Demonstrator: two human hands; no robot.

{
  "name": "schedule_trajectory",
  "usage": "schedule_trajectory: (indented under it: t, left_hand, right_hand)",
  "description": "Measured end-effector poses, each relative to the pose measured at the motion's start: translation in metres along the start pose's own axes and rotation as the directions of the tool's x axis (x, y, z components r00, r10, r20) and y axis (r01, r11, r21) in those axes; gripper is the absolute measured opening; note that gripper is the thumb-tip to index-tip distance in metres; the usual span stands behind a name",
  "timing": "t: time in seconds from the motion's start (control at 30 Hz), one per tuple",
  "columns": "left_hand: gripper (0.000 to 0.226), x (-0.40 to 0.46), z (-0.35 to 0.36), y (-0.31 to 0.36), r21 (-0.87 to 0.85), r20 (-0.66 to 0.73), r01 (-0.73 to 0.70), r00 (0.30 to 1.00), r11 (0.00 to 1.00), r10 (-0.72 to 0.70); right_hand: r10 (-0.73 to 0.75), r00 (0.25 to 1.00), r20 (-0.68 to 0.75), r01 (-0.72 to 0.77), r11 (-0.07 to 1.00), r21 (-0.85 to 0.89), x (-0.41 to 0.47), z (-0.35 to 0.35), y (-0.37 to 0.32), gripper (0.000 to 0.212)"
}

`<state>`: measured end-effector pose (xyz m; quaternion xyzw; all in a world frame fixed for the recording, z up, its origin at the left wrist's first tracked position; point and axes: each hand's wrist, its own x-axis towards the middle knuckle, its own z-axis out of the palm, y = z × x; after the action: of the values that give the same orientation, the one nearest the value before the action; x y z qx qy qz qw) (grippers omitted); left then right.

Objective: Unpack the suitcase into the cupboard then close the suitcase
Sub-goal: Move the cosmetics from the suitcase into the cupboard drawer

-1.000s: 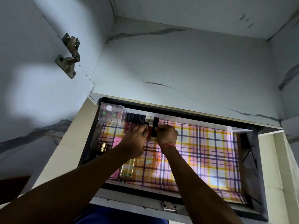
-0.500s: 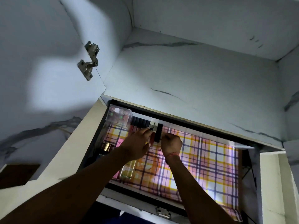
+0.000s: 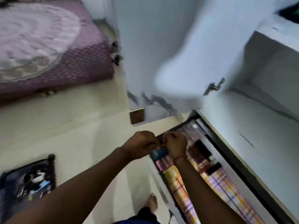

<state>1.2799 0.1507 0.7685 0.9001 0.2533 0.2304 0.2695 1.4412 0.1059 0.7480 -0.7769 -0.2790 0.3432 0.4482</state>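
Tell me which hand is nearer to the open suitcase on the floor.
Left. The left hand is up beside the drawer edge, on the side towards the suitcase, which lies far below and to its left. The right hand is just beyond it, over the checked drawer liner.

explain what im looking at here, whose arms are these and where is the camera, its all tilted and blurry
There is no machine here. The camera is worn on a person's head and looks forward and down, so the two bare arms are that person's own. The blur suggests the head is turning.

The left hand and right hand meet at the corner of a cupboard drawer lined with checked paper. Their fingers are curled together around something small; a teal object shows just below them, but the picture is too blurred to say what it is or which hand holds it.

Dark small items line the drawer's far side. On the floor at lower left lies the open suitcase, and a purple bed fills the upper left.
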Motion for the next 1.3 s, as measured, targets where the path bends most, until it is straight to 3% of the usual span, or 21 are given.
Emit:
schedule_trajectory:
  t: [0.1,0.23,0.3,0.4,0.53,0.63,0.8,1.03,1.13,1.23,1.3]
  left_hand:
    - [0.012,-0.062,-0.04,-0.01,0.059,-0.243,0.101,0.966,0.993,-0.083]
    - [0.009,-0.166,-0.086,-0.01,0.133,-0.485,0.305,0.85,0.943,-0.206]
    - [0.004,-0.224,-0.103,-0.007,0.083,-0.596,0.473,0.729,0.877,-0.337]
    - [0.01,-0.32,-0.13,0.001,-0.016,-0.685,0.721,0.496,0.692,-0.533]
    - [0.013,-0.442,-0.172,0.018,-0.138,-0.679,0.879,0.252,0.457,-0.69]
    - [0.012,-0.522,-0.199,0.025,-0.203,-0.646,0.904,0.165,0.376,-0.745]
    - [0.016,-0.624,-0.233,0.009,-0.333,-0.544,0.888,0.094,0.318,-0.834]
    - [0.029,-0.717,-0.262,-0.065,-0.466,-0.46,0.853,-0.007,0.235,-0.888]
    - [0.022,-0.749,-0.265,-0.105,-0.526,-0.419,0.83,-0.061,0.187,-0.906]
    - [0.022,-0.779,-0.264,-0.153,-0.541,-0.372,0.829,-0.085,0.141,-0.924]
    - [0.022,-0.798,-0.259,-0.187,-0.578,-0.33,0.807,-0.098,0.119,-0.939]
  right_hand:
    - [-0.012,0.988,0.156,-0.008,0.992,0.129,-0.034,0.049,-0.027,0.018]
    - [-0.113,0.941,0.319,0.077,0.989,0.123,-0.115,0.12,-0.049,0.018]
    - [-0.178,0.905,0.387,0.142,0.983,0.12,-0.16,0.155,-0.054,0.016]
    - [-0.267,0.834,0.483,0.232,0.964,0.132,-0.239,0.216,-0.057,0.015]
    - [-0.322,0.752,0.575,0.279,0.946,0.165,-0.345,0.286,-0.054,0.016]
    - [-0.288,0.698,0.655,0.253,0.956,0.15,-0.41,0.328,-0.046,0.02]
    - [-0.125,0.557,0.821,0.129,0.99,0.063,-0.474,0.394,-0.042,0.019]
    - [-0.027,0.386,0.922,0.127,0.992,-0.024,-0.494,0.527,-0.032,0.02]
    - [0.124,0.202,0.971,0.01,0.992,-0.129,-0.488,0.59,-0.021,0.02]
    - [0.318,-0.124,0.94,-0.053,0.944,-0.326,-0.473,0.65,0.0,0.039]
    - [0.405,-0.359,0.841,-0.033,0.895,-0.445,-0.458,0.687,0.013,0.047]
